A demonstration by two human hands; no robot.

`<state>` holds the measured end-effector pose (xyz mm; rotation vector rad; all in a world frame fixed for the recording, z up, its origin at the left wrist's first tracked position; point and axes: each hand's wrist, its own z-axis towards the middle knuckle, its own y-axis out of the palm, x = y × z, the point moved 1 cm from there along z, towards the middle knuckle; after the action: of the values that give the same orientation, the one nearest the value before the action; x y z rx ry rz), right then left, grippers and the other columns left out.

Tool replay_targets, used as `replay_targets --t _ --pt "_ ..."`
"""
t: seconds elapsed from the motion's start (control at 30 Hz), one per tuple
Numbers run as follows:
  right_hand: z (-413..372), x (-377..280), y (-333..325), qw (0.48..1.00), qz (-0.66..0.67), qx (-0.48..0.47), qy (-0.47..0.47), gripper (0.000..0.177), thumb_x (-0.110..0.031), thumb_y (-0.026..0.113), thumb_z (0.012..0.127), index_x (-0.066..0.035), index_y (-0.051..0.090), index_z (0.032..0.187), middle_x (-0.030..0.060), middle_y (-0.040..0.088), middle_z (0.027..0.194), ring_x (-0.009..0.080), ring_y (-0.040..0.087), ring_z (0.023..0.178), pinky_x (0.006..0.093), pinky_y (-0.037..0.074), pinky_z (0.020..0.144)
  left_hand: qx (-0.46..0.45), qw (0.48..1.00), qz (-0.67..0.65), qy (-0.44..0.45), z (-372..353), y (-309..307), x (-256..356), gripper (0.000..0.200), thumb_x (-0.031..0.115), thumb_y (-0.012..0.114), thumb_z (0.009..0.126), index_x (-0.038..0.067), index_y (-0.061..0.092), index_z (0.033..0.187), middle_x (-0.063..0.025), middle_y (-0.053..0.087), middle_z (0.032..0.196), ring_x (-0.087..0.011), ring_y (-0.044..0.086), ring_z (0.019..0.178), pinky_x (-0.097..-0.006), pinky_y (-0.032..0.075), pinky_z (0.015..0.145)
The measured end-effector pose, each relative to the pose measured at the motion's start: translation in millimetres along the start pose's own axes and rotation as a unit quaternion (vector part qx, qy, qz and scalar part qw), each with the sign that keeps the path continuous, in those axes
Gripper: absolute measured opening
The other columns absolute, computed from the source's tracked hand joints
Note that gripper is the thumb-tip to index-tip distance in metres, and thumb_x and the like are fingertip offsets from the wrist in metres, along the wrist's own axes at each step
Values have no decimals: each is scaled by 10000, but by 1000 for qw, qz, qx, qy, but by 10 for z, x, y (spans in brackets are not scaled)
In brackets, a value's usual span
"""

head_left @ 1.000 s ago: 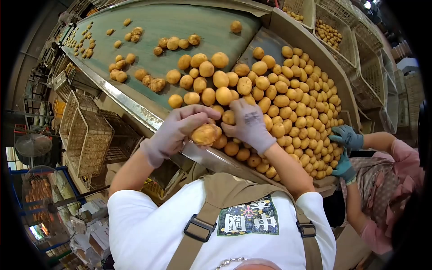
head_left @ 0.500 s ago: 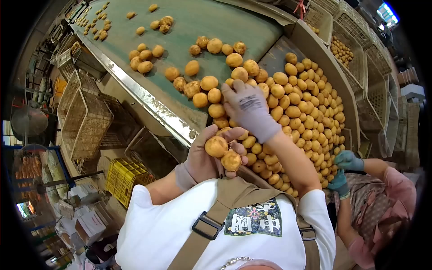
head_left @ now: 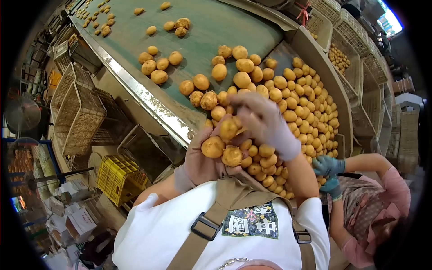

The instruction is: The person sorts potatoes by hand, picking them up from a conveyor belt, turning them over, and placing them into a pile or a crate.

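Observation:
My left hand [head_left: 200, 159], in a pale glove, is palm up at the near edge of the conveyor belt [head_left: 198, 31] and holds two potatoes [head_left: 213, 147]. My right hand [head_left: 261, 119], also gloved and blurred, pinches a third potato [head_left: 228, 129] right above the left palm. A big heap of yellow potatoes [head_left: 297, 99] lies piled at the belt's right end, just beyond both hands. More loose potatoes [head_left: 159, 65] are scattered along the green belt further back.
A co-worker in pink sleeves and teal gloves [head_left: 327, 166] works at the heap's right corner. Wire baskets [head_left: 78, 119] and a yellow crate [head_left: 119, 177] stand lower left of the belt. Plastic crates [head_left: 360, 67], one with small potatoes, line the right side.
My right hand has pulled back from the heap with a potato and brought it to my left palm. The left hand holds its two potatoes in about the same place.

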<state>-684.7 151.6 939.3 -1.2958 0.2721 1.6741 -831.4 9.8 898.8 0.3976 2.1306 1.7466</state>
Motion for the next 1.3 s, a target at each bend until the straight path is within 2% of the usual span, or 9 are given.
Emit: replay_targets --t 0.2,0.4,0.47,0.57,0.6,0.73,0.8,1.13,1.3 --pt "513 688 90 852 -452 -142 222 342 -323 624 931 -171 655 1235 183 684 1133 340 689 957 408 541 799 -104 993 -49 -16 24 -43 55 571 444 482 1039 231 367 1556 -205 490 1479 -448 543 1298 -633 533 972" --pt "9 773 -255 969 -247 23 -18 392 -289 744 834 -141 660 1187 135 706 1054 349 694 903 425 558 758 -125 987 -96 24 -48 -16 117 580 455 519 1019 197 427 1531 -153 522 1433 -405 394 1412 -666 349 1127" --pt "-224 647 -823 915 -361 -13 -180 417 -280 772 817 -120 664 1186 120 714 1074 318 706 922 409 569 750 -131 985 -96 56 -112 -71 162 582 453 518 1020 192 426 1532 -140 528 1431 -387 398 1411 -646 362 1128" --pt "-748 1053 -2382 665 -712 223 44 877 -298 663 940 -2 179 1609 358 194 1607 497 239 1479 550 242 1204 -144 984 -66 79 -192 -29 259 607 501 516 1011 175 445 1519 -88 568 1398 -325 444 1375 -542 369 1133" --pt "-958 1214 -2854 719 -605 306 150 1052 -599 650 905 23 157 1596 256 273 1624 412 256 1493 482 262 1210 -151 982 -70 93 -211 -59 272 620 512 503 1011 186 425 1532 -93 572 1408 -335 445 1385 -561 344 1150" --pt "-214 93 -1207 881 -451 -11 142 504 -140 612 878 -60 515 1367 130 565 1364 331 568 1184 435 484 978 -119 987 -51 92 -141 3 271 574 488 572 988 196 512 1478 -27 620 1294 -228 479 1266 -428 406 1046" --pt "-270 135 -267 907 -376 -112 -155 507 -1 579 852 -124 577 1344 104 621 1282 269 651 1089 425 504 951 -121 988 -56 79 -122 29 255 572 488 596 975 191 533 1459 -13 627 1262 -214 481 1251 -421 406 1039" --pt "-57 318 701 815 -509 -276 -3 305 -229 634 908 -189 638 1211 20 601 1125 248 644 925 397 550 696 -61 990 -77 106 -291 -35 130 528 453 660 930 191 603 1385 -5 647 1163 -226 534 1189 -437 426 1047" --pt "-152 490 444 894 -382 -218 -84 264 -239 693 855 -195 634 1109 61 588 1076 263 680 798 388 537 571 -118 985 -82 100 -324 -120 119 581 519 575 974 187 534 1449 -54 620 1272 -260 506 1253 -492 406 1097"
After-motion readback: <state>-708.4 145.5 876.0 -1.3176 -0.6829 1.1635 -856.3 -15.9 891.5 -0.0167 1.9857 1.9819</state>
